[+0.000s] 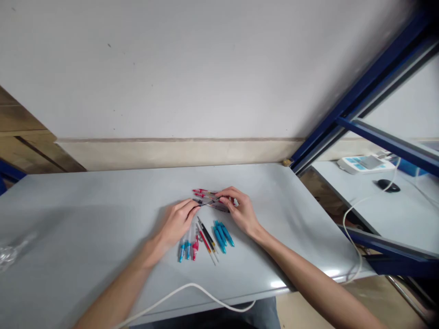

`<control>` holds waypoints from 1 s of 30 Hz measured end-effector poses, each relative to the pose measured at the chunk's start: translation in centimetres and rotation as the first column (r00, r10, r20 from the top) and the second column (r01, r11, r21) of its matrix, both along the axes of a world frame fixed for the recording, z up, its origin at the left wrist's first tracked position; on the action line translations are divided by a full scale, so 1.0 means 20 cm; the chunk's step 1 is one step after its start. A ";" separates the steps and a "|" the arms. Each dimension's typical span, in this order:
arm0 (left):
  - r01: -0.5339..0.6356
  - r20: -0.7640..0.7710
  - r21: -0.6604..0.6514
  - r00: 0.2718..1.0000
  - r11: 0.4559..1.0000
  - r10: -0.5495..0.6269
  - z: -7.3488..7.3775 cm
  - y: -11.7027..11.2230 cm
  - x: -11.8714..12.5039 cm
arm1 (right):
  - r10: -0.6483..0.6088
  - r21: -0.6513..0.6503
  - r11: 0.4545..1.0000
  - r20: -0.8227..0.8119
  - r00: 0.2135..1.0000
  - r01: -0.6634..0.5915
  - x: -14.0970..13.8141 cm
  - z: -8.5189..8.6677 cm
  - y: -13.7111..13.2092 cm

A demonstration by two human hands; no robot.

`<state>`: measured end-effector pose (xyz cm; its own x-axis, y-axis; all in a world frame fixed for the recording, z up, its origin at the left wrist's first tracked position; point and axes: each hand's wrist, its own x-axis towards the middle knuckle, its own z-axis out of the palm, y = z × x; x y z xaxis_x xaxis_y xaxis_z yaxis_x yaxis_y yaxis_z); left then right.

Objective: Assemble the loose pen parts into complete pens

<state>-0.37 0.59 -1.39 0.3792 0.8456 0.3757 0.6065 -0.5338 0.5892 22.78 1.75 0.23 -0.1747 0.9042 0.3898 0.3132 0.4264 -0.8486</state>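
Fingers [224, 199] of both hands pinching a pen [210, 204] over grey table [103, 214], white wall [171, 68] behind.

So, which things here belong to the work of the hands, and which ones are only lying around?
In the work:
- left hand and right hand, both on the pen bundle
- blue pen parts
- refills
- pens near the left wrist

Only lying around:
- white cable
- clear plastic wrap
- device and mouse on the neighbouring table

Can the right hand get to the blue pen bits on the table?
Probably yes. The right hand is close beside the blue pen bits, and nothing lies between them, though its fingers are busy with a pen.
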 end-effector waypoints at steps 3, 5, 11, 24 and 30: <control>-0.002 -0.004 0.013 1.000 1.000 0.002 0.00 0.00 0.01 | 0.004 -0.027 1.000 -0.010 1.000 -0.004 0.01 0.01 -0.02; -0.009 -0.003 0.024 1.000 1.000 0.009 0.01 0.00 0.01 | -0.004 -0.032 0.999 -0.001 1.000 0.004 0.00 0.02 -0.02; 0.036 0.023 -0.020 0.999 0.999 -0.035 0.00 0.00 -0.01 | 0.021 -0.117 0.993 -0.025 0.999 -0.024 -0.02 -0.01 -0.03; 0.143 -0.147 0.090 0.981 0.986 -0.129 0.05 -0.02 0.10 | 0.106 0.218 0.966 0.149 0.983 -0.137 -0.06 0.00 -0.07; 0.140 -0.155 0.055 0.979 0.989 -0.130 0.04 -0.02 0.09 | 0.114 0.264 0.952 0.163 0.980 -0.155 -0.06 0.00 -0.07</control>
